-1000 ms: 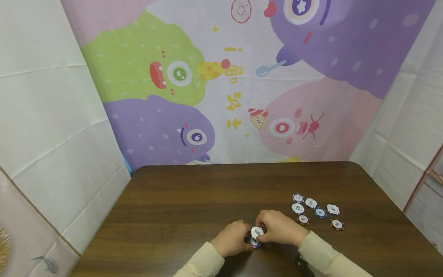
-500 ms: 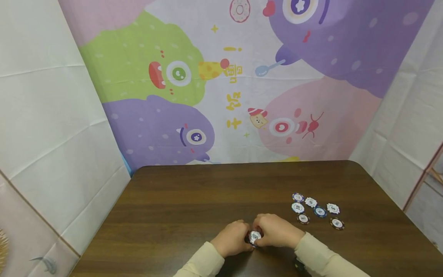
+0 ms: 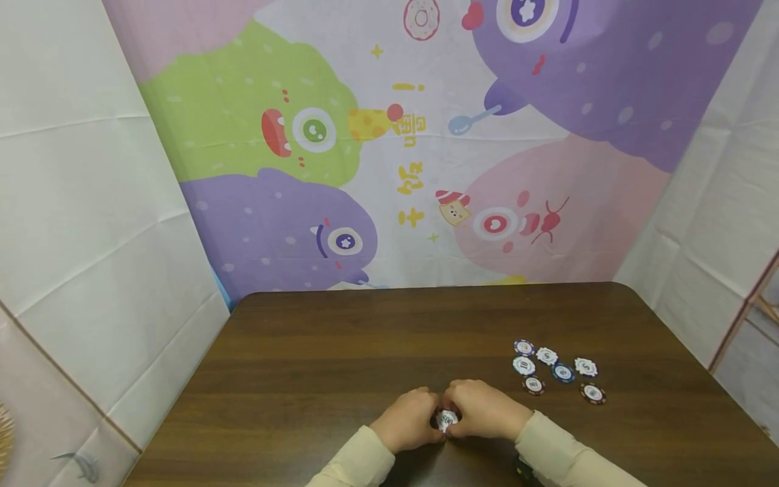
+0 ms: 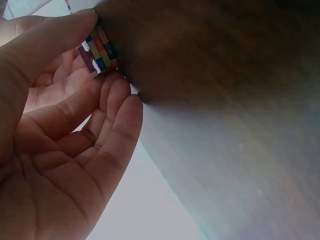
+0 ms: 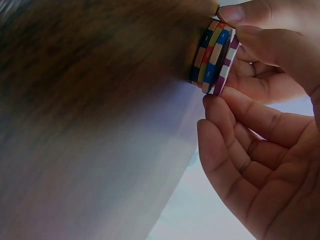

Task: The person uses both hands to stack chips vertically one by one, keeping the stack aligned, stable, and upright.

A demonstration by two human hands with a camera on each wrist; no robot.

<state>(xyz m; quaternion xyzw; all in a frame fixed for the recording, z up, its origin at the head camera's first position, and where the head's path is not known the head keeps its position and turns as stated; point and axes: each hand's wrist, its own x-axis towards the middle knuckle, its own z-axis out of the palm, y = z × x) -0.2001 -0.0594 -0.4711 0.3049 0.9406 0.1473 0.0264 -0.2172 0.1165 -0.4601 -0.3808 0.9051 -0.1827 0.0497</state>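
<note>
where the head view looks down over the bench (image 3: 316, 352), we find a stack of chips (image 3: 447, 421) toward the person, between the left hand (image 3: 409, 421) and the right hand (image 3: 487, 408). both hands curl inward around it; a white face with partly covered numerals shows between them. seven loose chips (image 3: 523, 366) lie flat off to the right, well apart from the hands. pale sleeves (image 3: 360, 461) cover the forearms; a cloth (image 3: 402, 260) with cartoon creatures hangs behind.

left wrist view: we see the left hand gripping the stack's edge, thumb on one side, fingers on the other, parted only by the chips.

right wrist view: the right hand pinches the top chip (image 5: 227, 65), edged purple and white, between thumb and fingers. it sits slightly askew on the rest, whose edges we note as blue, tan, red and yellow. bench surface blurred here.
</note>
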